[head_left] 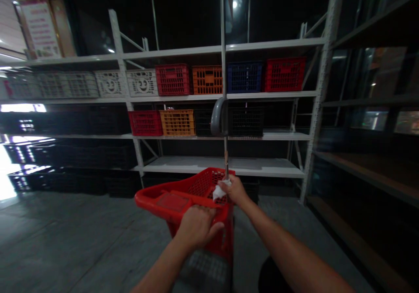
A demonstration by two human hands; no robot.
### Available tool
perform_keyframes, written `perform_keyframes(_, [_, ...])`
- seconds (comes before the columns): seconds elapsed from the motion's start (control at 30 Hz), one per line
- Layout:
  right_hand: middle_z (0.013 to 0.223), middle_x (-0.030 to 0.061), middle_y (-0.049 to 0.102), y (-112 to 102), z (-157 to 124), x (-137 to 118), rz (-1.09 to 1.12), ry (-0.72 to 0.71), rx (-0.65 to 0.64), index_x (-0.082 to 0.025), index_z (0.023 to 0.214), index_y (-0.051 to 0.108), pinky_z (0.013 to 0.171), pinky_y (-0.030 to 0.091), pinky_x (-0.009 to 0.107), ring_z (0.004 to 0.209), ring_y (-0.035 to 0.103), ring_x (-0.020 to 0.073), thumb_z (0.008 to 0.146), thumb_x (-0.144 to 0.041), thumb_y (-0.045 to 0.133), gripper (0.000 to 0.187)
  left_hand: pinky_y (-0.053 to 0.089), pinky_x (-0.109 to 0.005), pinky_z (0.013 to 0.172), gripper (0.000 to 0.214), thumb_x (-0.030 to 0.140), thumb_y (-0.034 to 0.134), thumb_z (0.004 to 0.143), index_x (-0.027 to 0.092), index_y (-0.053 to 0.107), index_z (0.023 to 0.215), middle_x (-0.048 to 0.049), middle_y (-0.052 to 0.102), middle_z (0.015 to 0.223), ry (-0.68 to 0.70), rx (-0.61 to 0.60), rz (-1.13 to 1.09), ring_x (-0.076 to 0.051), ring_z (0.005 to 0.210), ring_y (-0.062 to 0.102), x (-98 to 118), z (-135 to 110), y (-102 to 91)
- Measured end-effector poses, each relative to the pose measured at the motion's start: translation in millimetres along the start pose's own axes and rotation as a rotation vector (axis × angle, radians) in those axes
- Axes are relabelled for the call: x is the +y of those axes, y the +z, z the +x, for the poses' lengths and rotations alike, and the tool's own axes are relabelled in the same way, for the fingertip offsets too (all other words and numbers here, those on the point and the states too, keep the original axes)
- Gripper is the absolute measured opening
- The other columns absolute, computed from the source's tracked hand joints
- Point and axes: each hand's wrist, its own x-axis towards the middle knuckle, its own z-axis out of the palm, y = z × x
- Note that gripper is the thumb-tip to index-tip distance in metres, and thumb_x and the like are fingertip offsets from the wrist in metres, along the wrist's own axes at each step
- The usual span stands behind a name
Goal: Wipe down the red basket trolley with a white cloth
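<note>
A red plastic shopping cart (149, 198) with perforated basket walls stands in front of me. My left hand (198, 224) grips its near rim, fingers over the edge and thumb apart to the right. At the cart's right side, my right hand (236, 190) is closed around a crumpled white cloth (220, 191), against the lower part of a thin upright metal pole (224, 53). A grey looped handle (216, 117) sits higher on that pole. Whether the cloth wraps fully round the pole is hidden by my fingers.
White metal shelving (209, 95) spans the back, with a red crate (172, 79), an orange crate (207, 79), a blue crate (245, 76) and several white ones. Dark shelving (369, 171) runs along the right. A framed notice (39, 29) stands upper left above the grey floor (98, 236).
</note>
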Motion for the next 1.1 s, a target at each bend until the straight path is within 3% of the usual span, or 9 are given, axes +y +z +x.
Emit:
perform_keyframes(0.17, [0.06, -0.0001, 0.055, -2.6, 71.9, -99.9, -0.084, -0.275, 0.131, -0.015, 0.068, 0.056, 0.048, 0.036, 0.022, 0.053, 0.047, 0.0106, 0.067, -0.039, 0.06, 0.025, 0.039, -0.035, 0.068, 0.063, 0.06, 0.013, 0.083, 0.017, 0.059, 0.083, -0.0107, 0.064, 0.079, 0.05, 0.035, 0.004, -0.023, 0.076, 0.058, -13.5, -8.3, 4.0])
perform_keyframes(0.23, [0.062, 0.0001, 0.055, -2.4, 91.9, -123.0, -0.121, -0.36, 0.159, -0.013, 0.067, 0.058, 0.05, 0.036, 0.022, 0.055, 0.047, 0.0104, 0.064, -0.035, 0.061, 0.023, 0.039, -0.034, 0.069, 0.064, 0.058, 0.01, 0.083, 0.017, 0.059, 0.085, -0.0105, 0.064, 0.081, 0.061, 0.064, 0.003, -0.023, 0.076, 0.057, -18.2, -9.5, 6.7])
perform_keyframes(0.3, [0.061, 0.0, 0.055, 0.4, 98.1, -127.4, -0.137, -0.366, 0.153, -0.012, 0.068, 0.058, 0.05, 0.035, 0.021, 0.054, 0.047, 0.0102, 0.065, -0.035, 0.061, 0.023, 0.039, -0.034, 0.07, 0.065, 0.058, 0.009, 0.084, 0.017, 0.06, 0.085, -0.0102, 0.063, 0.081, 0.077, 0.089, 0.006, -0.022, 0.076, 0.056, -23.9, -9.6, 9.4])
perform_keyframes(0.4, [0.057, -0.0007, 0.053, 8.6, 78.4, -99.6, -0.155, -0.269, 0.121, -0.013, 0.069, 0.056, 0.047, 0.032, 0.021, 0.051, 0.044, 0.0095, 0.071, -0.04, 0.055, 0.028, 0.038, -0.035, 0.075, 0.064, 0.057, 0.01, 0.084, 0.017, 0.059, 0.079, -0.0087, 0.062, 0.077, 0.131, 0.116, 0.002, -0.021, 0.076, 0.055, -34.8, -8.5, 12.6])
perform_keyframes(0.57, [0.054, -0.0031, 0.048, 22.8, 4.5, -0.9, -0.152, -0.063, -0.047, -0.015, 0.065, 0.05, 0.045, 0.031, 0.02, 0.047, 0.041, 0.0087, 0.075, -0.041, 0.052, 0.027, 0.031, -0.042, 0.09, 0.064, 0.057, 0.007, 0.084, 0.018, 0.059, 0.077, -0.0054, 0.062, 0.077, 0.233, 0.239, -0.071, -0.019, 0.078, 0.055, -54.4, -5.0, 16.1])
perform_keyframes(0.7, [0.067, 0.0008, 0.053, 27.5, -31.9, 54.6, -0.274, -0.103, -0.07, -0.015, 0.072, 0.053, 0.056, 0.038, 0.022, 0.06, 0.049, 0.0123, 0.08, -0.039, 0.05, 0.025, 0.029, -0.042, 0.094, 0.063, 0.057, 0.009, 0.084, 0.019, 0.058, 0.08, -0.0049, 0.061, 0.083, 0.279, 0.283, -0.124, -0.018, 0.083, 0.054, -69.8, -1.5, 17.6])
perform_keyframes(0.87, [0.078, 0.0045, 0.057, 34.0, -35.0, 69.4, -0.479, -0.237, -0.033, -0.017, 0.081, 0.054, 0.071, 0.04, 0.026, 0.075, 0.052, 0.0164, 0.086, -0.033, 0.042, 0.02, 0.029, -0.041, 0.095, 0.051, 0.047, 0.016, 0.087, 0.019, 0.057, 0.075, -0.0045, 0.061, 0.082, 0.259, 0.254, -0.113, -0.018, 0.085, 0.053, -91.2, 0.5, 16.1])
perform_keyframes(1.0, [0.085, 0.0064, 0.059, 43.3, -42.4, 75.9, -0.604, -0.272, 0.088, -0.017, 0.086, 0.055, 0.082, 0.038, 0.03, 0.085, 0.051, 0.0183, 0.086, -0.02, 0.037, 0.018, 0.028, -0.042, 0.096, 0.036, 0.033, 0.026, 0.088, 0.021, 0.059, 0.08, -0.0027, 0.063, 0.091, 0.061, 0.262, -0.06, -0.018, 0.094, 0.052, -101.5, -4.5, 13.5])
perform_keyframes(1.1, [0.091, 0.0058, 0.061, 49.8, -50.5, 76.9, -0.692, -0.231, 0.149, -0.018, 0.091, 0.056, 0.098, 0.026, 0.038, 0.092, 0.052, 0.0178, 0.082, -0.013, 0.039, 0.02, 0.025, -0.045, 0.097, 0.033, 0.033, 0.031, 0.087, 0.022, 0.062, 0.082, -0.0043, 0.061, 0.105, -0.093, 0.321, 0.016, -0.021, 0.103, 0.05, -95.9, -7.9, 10.8])
